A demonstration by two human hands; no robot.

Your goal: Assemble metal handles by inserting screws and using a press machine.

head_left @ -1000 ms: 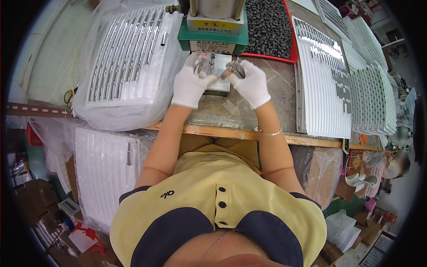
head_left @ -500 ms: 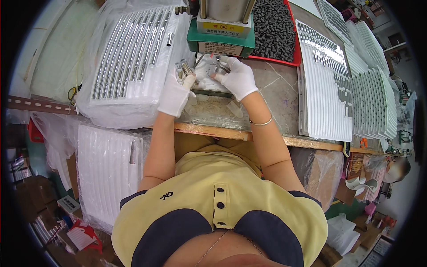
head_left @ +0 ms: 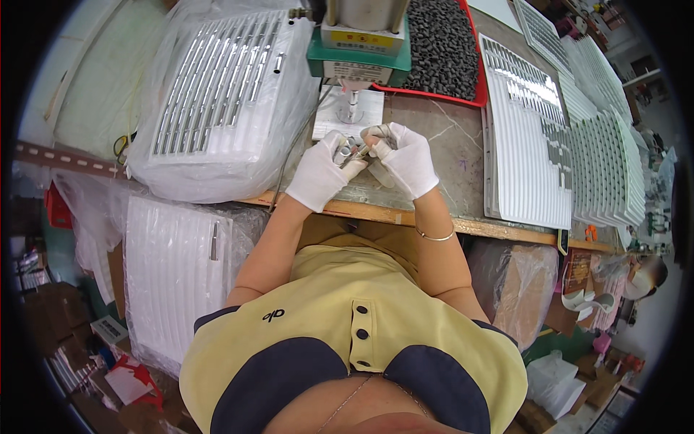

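— Plenty done? The bagged tray of metal rods [head_left: 217,94] at the left looks full.

— Partly. Her left hand [head_left: 318,173] is closed round a small metal piece [head_left: 345,153], right hand [head_left: 408,159] pinching it, just before the press [head_left: 361,36]. White trays [head_left: 528,166] remain rightward.

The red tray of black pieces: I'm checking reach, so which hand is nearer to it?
Right. The right hand lies just below the red tray's near corner, while the left hand sits farther left, below the green-based press.
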